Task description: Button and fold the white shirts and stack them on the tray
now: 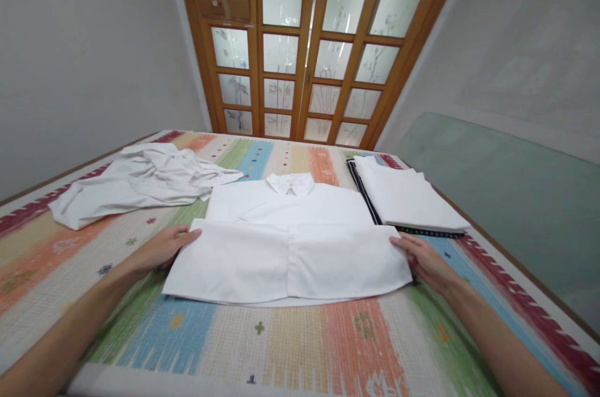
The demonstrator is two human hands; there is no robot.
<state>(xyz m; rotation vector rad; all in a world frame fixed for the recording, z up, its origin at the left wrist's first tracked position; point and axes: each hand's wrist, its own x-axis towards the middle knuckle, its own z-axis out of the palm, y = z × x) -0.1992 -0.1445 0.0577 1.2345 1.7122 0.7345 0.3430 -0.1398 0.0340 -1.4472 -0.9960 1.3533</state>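
Observation:
A white collared shirt [288, 241] lies flat in the middle of the striped cloth, collar away from me, its lower half folded up over the body. My left hand [162, 247] rests at the shirt's left edge, fingertips pinching the upper corner of the folded part. At the right edge, my right hand [422, 257] grips the matching corner with its fingers curled on the fabric.
A crumpled white garment [135, 181] lies at the back left. A stack of folded white clothes [405, 197] with a dark striped piece under it sits at the back right. The colourful striped cover [300, 341] spreads over the surface; a wooden glass-paned door [304, 47] stands behind.

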